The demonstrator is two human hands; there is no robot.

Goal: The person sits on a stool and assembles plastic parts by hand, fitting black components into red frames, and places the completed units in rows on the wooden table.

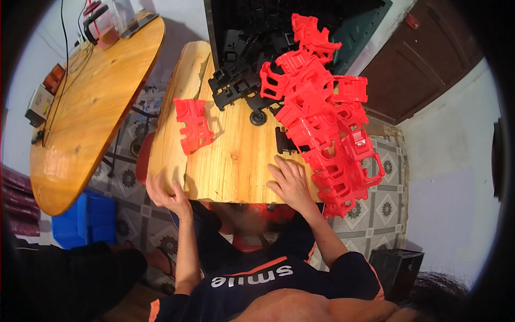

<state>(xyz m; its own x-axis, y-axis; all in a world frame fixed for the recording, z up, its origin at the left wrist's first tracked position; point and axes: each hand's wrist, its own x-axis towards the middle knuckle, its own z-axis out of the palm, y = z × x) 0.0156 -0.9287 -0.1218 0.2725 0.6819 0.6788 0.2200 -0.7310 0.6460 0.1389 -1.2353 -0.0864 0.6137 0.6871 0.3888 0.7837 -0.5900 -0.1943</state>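
Observation:
At the near left corner of the wooden table (230, 180), my left hand (168, 198) is empty, its thumb held apart from the fingers. My right hand (291, 183) rests with spread fingers near the front edge, holding nothing. Just beyond its fingertips lies a small black plastic part (284, 140). A single red plastic frame (193, 126) with square cut-outs lies toward the left of the table. To the right is a tall heap of similar red plastic frames (322, 121), some reaching past the table edge. A round black wheel-like piece (258, 117) sits between them.
Black plastic parts (233, 83) spill from a large dark container (370, 27) at the far side. An oval wooden table (99, 112) stands left, with a blue bin (86, 220) under it. Another person's dark-clothed leg (80, 279) is at lower left. A black box (397, 271) stands at lower right.

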